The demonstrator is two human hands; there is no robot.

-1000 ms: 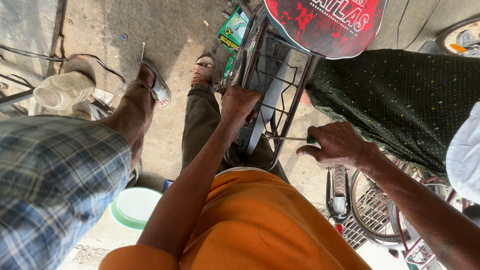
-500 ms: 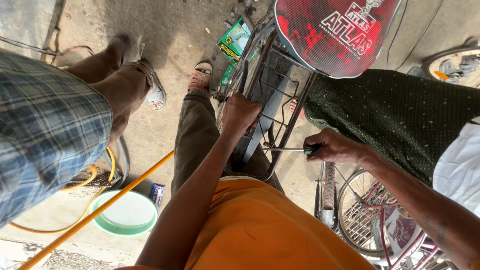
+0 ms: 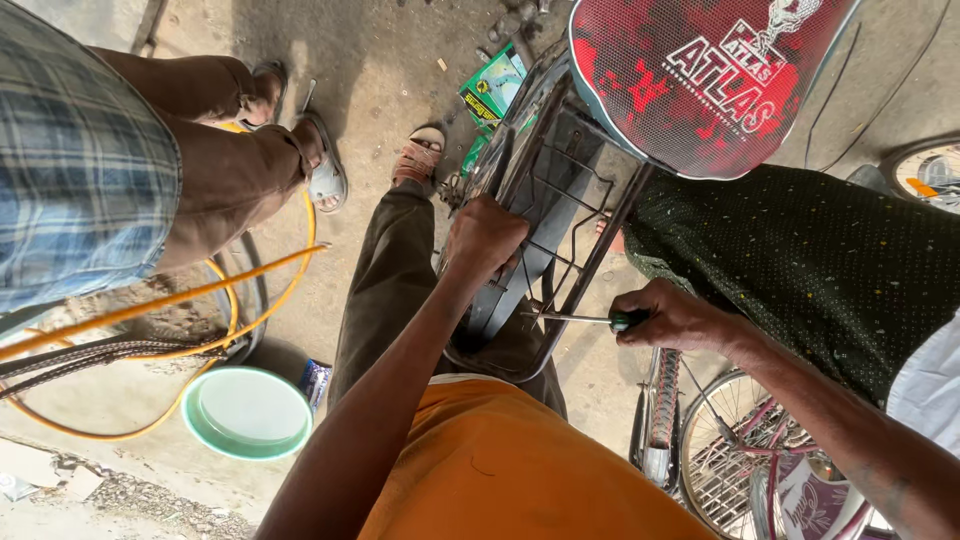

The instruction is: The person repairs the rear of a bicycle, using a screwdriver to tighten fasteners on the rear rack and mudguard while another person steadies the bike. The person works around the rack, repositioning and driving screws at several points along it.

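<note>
- Since the earlier frame our view has dipped, the green basin (image 3: 247, 412) sliding toward centre and the yellow hose (image 3: 180, 300) now looping beside the other person's legs (image 3: 215, 150).
- Our right hand (image 3: 672, 318) has its grip pinched around the green handle of a screwdriver (image 3: 578, 319), whose shaft points left, its tip at the rack.
- Left of that, our left hand (image 3: 484, 238) has its grip clamped on the bicycle's rear rack (image 3: 560, 200).
- Beyond both hands sits the red saddle (image 3: 700, 70).
- Below the right hand lies a bicycle wheel (image 3: 735, 460).
</note>
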